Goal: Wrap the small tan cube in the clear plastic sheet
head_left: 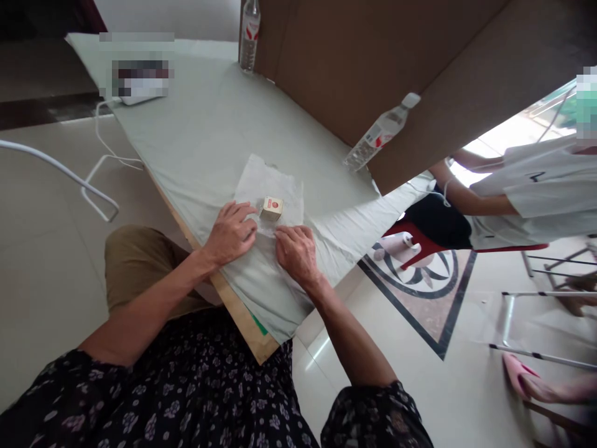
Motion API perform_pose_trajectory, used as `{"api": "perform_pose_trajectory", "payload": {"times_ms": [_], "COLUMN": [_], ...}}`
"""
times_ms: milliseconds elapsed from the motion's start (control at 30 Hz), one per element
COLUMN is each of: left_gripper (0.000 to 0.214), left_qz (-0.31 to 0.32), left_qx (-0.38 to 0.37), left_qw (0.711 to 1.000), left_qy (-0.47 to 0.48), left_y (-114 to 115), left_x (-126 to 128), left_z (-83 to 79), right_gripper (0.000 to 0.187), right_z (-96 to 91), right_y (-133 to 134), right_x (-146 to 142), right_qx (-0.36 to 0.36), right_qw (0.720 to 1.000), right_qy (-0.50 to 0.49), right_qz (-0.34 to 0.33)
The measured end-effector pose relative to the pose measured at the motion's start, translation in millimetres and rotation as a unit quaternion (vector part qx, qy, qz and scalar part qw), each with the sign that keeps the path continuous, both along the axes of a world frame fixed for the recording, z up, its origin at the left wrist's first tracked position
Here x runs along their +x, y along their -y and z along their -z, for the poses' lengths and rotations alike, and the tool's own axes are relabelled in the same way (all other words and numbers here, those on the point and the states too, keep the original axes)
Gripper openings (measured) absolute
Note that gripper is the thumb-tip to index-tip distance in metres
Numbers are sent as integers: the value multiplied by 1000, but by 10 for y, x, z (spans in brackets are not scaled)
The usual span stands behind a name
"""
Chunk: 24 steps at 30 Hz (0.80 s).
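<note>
Dark floral sleeves (196, 398) frame the view, and both bare forearms reach out from them to the near edge of the desk (242, 317), which is covered by a pale cloth (200, 130). Left hand (231, 231) lies palm down and loosely spread, its fingertips against the near side of a small box (272, 208) without closing around it. Right hand (296, 252) rests flat and open just beside it, fingers pressing on a thin white sheet (265, 180); whether it pinches the sheet's edge I cannot tell. The small box sits on that sheet, between the two hands' fingertips. It looks light and stiff, with flat faces that should take a thumb-and-finger pinch on opposite sides. The sheet looks limp and crinkly and would likely slide on the cloth, so it is best held at an edge or corner. A round red mark tops the box, its writing too small to read. Farther off, a clear bottle (379, 134) leans on a brown cardboard panel (354, 62), and a second bottle (249, 34) stands upright. Both carry red-and-white labels I cannot read.
</note>
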State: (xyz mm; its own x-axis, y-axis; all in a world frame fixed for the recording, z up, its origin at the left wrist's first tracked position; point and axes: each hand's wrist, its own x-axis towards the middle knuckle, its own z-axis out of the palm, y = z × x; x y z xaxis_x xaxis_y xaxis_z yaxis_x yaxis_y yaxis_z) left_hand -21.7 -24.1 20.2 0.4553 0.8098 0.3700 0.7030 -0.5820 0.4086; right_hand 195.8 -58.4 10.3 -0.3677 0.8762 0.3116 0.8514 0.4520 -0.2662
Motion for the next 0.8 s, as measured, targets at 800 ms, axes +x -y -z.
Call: {"api": "perform_pose_trajectory", "payload": {"times_ms": [800], "left_gripper": [20], "left_qz": [-67], "left_qx": [-255], "left_qw": [928], "left_qy": [264], "left_y": [-495], "left_x": [302], "left_z": [-106], "right_gripper": [21], "right_z": [-28], "right_y": [-668], "right_x": [74], "right_qx": [-130], "right_qw": [922], "right_qy": [-359], "right_qz": [65]}}
